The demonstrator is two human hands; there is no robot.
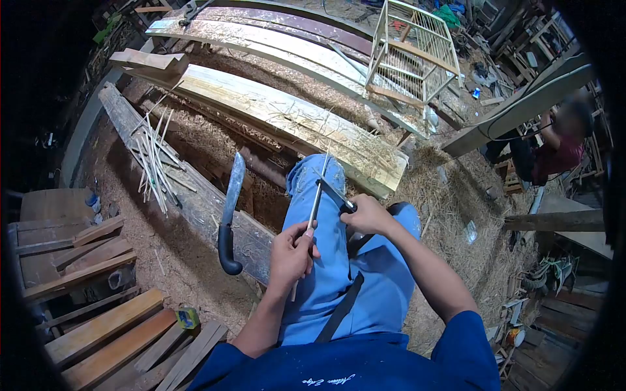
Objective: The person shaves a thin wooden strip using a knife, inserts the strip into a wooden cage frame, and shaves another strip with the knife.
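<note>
My left hand [295, 253] is closed round a thin stick [316, 205], which lies along my thigh and points away from me. In my right hand [367, 215] is the dark handle of a small knife [336, 195]. Its blade crosses the stick above my knee. A large curved blade [234, 187] with a black handle [226, 251] rests on a weathered plank to the left. Farther left on that plank lies a loose pile of thin sticks [155, 159].
A thick pale beam [261, 107] runs beyond my knees. Behind it, a wooden cage frame [414, 55] stands on more boards [215, 31]. Cut planks [104, 326] and a yellow-green box [188, 318] are lower left. A seated person [561, 146] is at the right beside a post [515, 114].
</note>
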